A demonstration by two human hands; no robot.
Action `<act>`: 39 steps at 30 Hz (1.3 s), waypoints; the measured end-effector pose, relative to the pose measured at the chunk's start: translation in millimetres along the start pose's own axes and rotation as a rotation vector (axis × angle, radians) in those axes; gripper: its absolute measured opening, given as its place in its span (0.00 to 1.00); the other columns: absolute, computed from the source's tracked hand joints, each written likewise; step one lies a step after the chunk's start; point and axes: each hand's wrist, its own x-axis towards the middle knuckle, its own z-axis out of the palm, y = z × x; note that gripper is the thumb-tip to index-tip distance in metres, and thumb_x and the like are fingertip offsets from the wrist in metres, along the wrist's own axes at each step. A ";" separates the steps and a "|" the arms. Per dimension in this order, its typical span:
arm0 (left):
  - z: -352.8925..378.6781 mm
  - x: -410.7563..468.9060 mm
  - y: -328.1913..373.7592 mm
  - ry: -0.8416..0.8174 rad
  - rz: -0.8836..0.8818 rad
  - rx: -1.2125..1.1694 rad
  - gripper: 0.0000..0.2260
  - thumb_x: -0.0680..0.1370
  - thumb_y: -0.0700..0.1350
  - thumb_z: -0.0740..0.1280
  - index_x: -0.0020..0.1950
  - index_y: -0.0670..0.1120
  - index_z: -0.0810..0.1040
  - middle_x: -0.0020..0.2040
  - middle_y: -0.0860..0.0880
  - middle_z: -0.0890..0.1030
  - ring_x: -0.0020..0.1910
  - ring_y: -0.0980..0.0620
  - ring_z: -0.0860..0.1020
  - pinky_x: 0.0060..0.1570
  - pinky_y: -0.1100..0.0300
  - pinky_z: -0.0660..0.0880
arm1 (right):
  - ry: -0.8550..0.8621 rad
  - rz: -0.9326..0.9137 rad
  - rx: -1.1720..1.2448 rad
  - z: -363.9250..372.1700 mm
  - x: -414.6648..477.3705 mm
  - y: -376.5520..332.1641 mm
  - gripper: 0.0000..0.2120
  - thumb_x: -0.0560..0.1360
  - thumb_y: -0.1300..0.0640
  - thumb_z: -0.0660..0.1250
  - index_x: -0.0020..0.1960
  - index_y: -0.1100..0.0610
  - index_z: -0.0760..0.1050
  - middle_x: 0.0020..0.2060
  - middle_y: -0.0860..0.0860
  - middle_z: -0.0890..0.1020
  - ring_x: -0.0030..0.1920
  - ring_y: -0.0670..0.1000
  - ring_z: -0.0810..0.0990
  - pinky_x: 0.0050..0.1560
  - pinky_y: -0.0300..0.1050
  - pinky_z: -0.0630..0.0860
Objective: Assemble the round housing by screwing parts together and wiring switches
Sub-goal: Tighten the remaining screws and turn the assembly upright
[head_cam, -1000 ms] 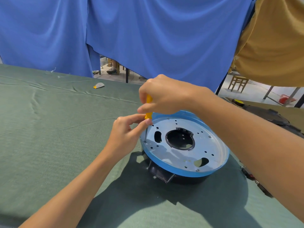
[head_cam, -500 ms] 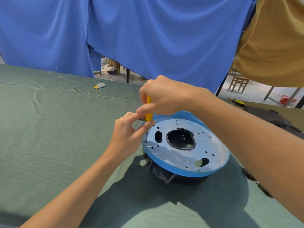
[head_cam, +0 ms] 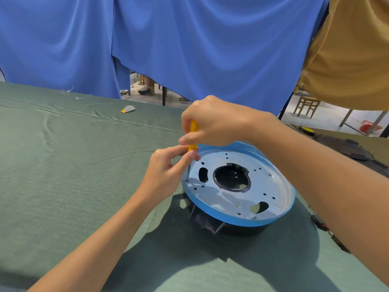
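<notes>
The round housing (head_cam: 273,209) sits on the green cloth: a blue-rimmed disc with a pale perforated plate, a large central hole and a black base beneath. My right hand (head_cam: 212,121) grips the yellow handle of a screwdriver (head_cam: 193,133) held upright. Its thin metal shaft runs down to a screw (head_cam: 187,180) at the plate's left edge. My left hand (head_cam: 166,169) pinches the lower end of the handle with thumb and fingertips, just left of the housing.
A small grey and yellow scrap (head_cam: 128,109) lies far back on the green cloth (head_cam: 63,165). Dark parts (head_cam: 347,148) and a strip of small components (head_cam: 322,224) lie to the right. Blue curtains hang behind the table.
Both hands stay on the screwdriver at the same screw. The left fingers have shifted slightly on the lower handle; the housing has not moved.
</notes>
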 end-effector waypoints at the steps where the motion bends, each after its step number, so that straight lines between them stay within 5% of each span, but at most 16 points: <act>1: -1.7 0.2 0.4 -0.033 -0.025 -0.040 0.09 0.76 0.55 0.65 0.44 0.56 0.84 0.47 0.53 0.86 0.39 0.49 0.78 0.47 0.52 0.75 | -0.028 -0.032 0.024 -5.1 -2.5 1.1 0.07 0.74 0.48 0.70 0.42 0.51 0.78 0.35 0.44 0.76 0.37 0.41 0.74 0.33 0.42 0.72; 4: -2.9 0.9 3.6 -0.086 -0.079 -0.140 0.09 0.77 0.52 0.65 0.48 0.53 0.84 0.48 0.52 0.86 0.51 0.52 0.83 0.60 0.43 0.75 | -0.014 -0.050 0.061 -8.5 -6.2 2.2 0.05 0.73 0.54 0.72 0.41 0.49 0.78 0.31 0.42 0.74 0.32 0.37 0.72 0.32 0.40 0.74; 9: 5.1 0.7 4.4 0.136 -0.046 -0.013 0.09 0.68 0.51 0.78 0.43 0.50 0.83 0.39 0.56 0.85 0.41 0.57 0.82 0.55 0.46 0.76 | 0.039 0.018 -0.031 0.7 2.2 -3.1 0.16 0.75 0.50 0.68 0.33 0.55 0.70 0.25 0.50 0.75 0.27 0.48 0.77 0.29 0.43 0.75; 12: 3.3 0.5 1.0 0.135 -0.005 0.026 0.06 0.70 0.48 0.76 0.44 0.48 0.85 0.39 0.55 0.86 0.39 0.58 0.82 0.49 0.51 0.78 | 0.026 0.036 -0.069 8.0 8.7 -3.9 0.19 0.78 0.55 0.62 0.30 0.56 0.62 0.22 0.53 0.71 0.29 0.56 0.77 0.28 0.44 0.69; 16: -2.3 -1.2 -0.8 0.018 0.028 0.083 0.09 0.75 0.51 0.68 0.49 0.50 0.86 0.43 0.55 0.86 0.34 0.60 0.77 0.36 0.63 0.71 | -0.095 0.053 -0.049 -0.3 8.1 -4.1 0.19 0.78 0.46 0.63 0.36 0.58 0.75 0.26 0.54 0.80 0.28 0.52 0.81 0.30 0.42 0.74; 21: -7.0 -1.9 -2.4 -0.076 -0.043 -0.033 0.12 0.78 0.52 0.63 0.50 0.49 0.85 0.51 0.52 0.86 0.55 0.52 0.82 0.60 0.44 0.74 | -0.093 -0.034 0.021 -11.8 1.5 -7.2 0.03 0.74 0.56 0.70 0.42 0.52 0.80 0.26 0.48 0.82 0.28 0.41 0.80 0.24 0.33 0.71; 26: -3.0 -2.7 -4.4 0.039 -0.047 0.022 0.06 0.70 0.54 0.76 0.44 0.56 0.83 0.43 0.59 0.85 0.47 0.60 0.81 0.53 0.57 0.70 | -0.045 0.046 -0.013 -1.1 6.6 -10.3 0.15 0.79 0.57 0.62 0.34 0.58 0.68 0.22 0.53 0.76 0.20 0.48 0.79 0.28 0.41 0.78; 29: -3.5 0.0 -7.4 0.126 -0.050 0.091 0.04 0.69 0.48 0.79 0.41 0.51 0.85 0.40 0.56 0.85 0.44 0.53 0.82 0.50 0.54 0.73 | -0.052 0.096 -0.021 4.9 8.0 -8.7 0.16 0.80 0.58 0.57 0.33 0.59 0.63 0.22 0.55 0.78 0.18 0.51 0.77 0.26 0.42 0.76; 31: -5.3 0.3 -7.2 0.120 -0.040 0.107 0.04 0.71 0.45 0.78 0.41 0.46 0.87 0.39 0.53 0.85 0.42 0.49 0.82 0.49 0.48 0.76 | -0.068 0.099 -0.006 4.6 7.8 -7.4 0.19 0.81 0.54 0.58 0.33 0.60 0.65 0.22 0.55 0.79 0.19 0.50 0.77 0.27 0.40 0.75; 34: -5.6 -0.4 -3.8 0.103 0.028 0.143 0.02 0.72 0.40 0.76 0.43 0.45 0.87 0.38 0.62 0.83 0.42 0.54 0.82 0.48 0.47 0.77 | -0.094 0.043 -0.017 -5.1 4.3 -5.7 0.18 0.77 0.44 0.65 0.37 0.57 0.76 0.24 0.50 0.79 0.25 0.46 0.81 0.29 0.40 0.74; 37: -8.5 0.7 -2.5 0.063 0.062 0.194 0.03 0.74 0.38 0.75 0.45 0.43 0.87 0.40 0.60 0.82 0.45 0.51 0.82 0.49 0.47 0.77 | -0.145 -0.006 0.014 -11.8 1.9 -7.1 0.06 0.74 0.50 0.70 0.40 0.49 0.78 0.27 0.47 0.82 0.28 0.40 0.80 0.23 0.32 0.69; 39: -10.5 2.1 -3.7 0.030 0.060 0.220 0.03 0.75 0.40 0.74 0.46 0.43 0.87 0.41 0.56 0.84 0.45 0.49 0.82 0.49 0.46 0.76 | -0.134 0.003 0.048 -9.9 2.0 -7.7 0.06 0.75 0.54 0.70 0.39 0.52 0.79 0.26 0.47 0.82 0.28 0.41 0.81 0.21 0.28 0.67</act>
